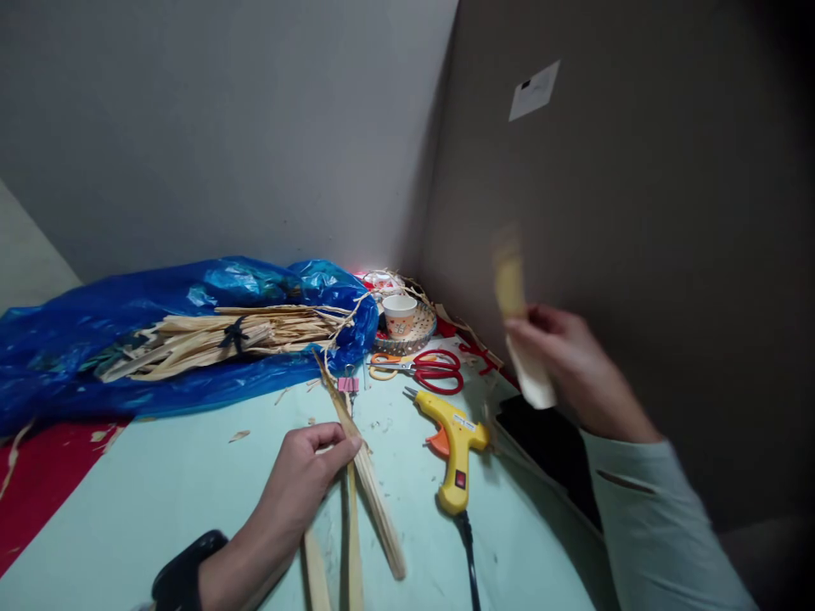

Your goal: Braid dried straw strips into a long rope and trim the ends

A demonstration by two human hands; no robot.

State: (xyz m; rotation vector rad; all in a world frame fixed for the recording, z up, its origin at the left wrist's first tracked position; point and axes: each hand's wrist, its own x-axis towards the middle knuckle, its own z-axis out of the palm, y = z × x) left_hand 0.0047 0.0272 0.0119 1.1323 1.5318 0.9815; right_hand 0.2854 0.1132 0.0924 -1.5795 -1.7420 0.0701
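Note:
Between the thumb and fingers of my left hand (pixel 311 462) is a long dried leaf strip (pixel 380 513), slanting over the pale green table. Two more pale strips lie under and beside that hand, partly hidden by it. Raised at the right, my right hand (pixel 566 356) pinches a shorter dried leaf piece (pixel 533 373), whose upper end is smeared by motion. A yellow glue gun (pixel 459 445) with an orange trigger lies between my hands on the table.
A blue plastic bag (pixel 191 288) holds a tied bundle of dried leaves (pixel 273 329) at the back left. Red-handled scissors (pixel 439 371), a pink binder clip (pixel 348 384) and a paper cup (pixel 400 316) in a woven basket (pixel 417 339) stand near the back. Walls close in behind and at right.

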